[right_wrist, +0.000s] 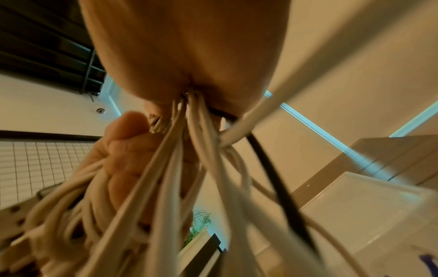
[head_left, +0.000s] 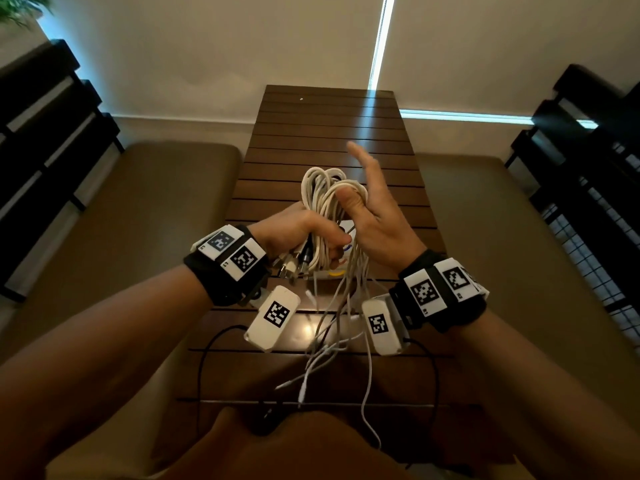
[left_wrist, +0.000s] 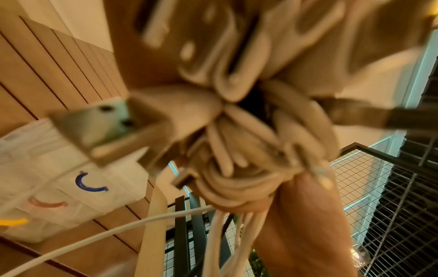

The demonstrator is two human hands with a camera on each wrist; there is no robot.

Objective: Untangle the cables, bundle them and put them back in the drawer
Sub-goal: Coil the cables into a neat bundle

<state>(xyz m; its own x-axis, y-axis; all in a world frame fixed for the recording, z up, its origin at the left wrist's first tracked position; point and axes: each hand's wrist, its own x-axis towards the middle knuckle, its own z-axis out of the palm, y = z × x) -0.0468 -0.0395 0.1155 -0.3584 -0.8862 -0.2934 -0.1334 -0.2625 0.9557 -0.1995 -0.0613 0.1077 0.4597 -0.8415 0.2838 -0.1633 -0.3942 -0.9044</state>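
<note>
A tangle of white cables (head_left: 320, 188) is held above the slatted wooden table (head_left: 329, 133). My left hand (head_left: 311, 237) grips the coiled loops in a fist, with plugs sticking out below it. My right hand (head_left: 370, 202) stands beside it with straight fingers pointing up, its thumb clamping several strands against the palm. Loose cable ends (head_left: 325, 344) hang down toward my lap. In the left wrist view the cable bundle (left_wrist: 237, 146) and a white two-hole plug (left_wrist: 99, 127) fill the frame. The right wrist view shows cable strands (right_wrist: 170, 178) running out from under my right palm (right_wrist: 184, 46).
A white container with blue, red and yellow marks (left_wrist: 59, 187) sits on the table under my hands. Tan cushioned benches (head_left: 121, 220) flank the table, with black slatted frames (head_left: 52, 133) behind them. Thin black leads (head_left: 204, 362) trail from my wrist cameras.
</note>
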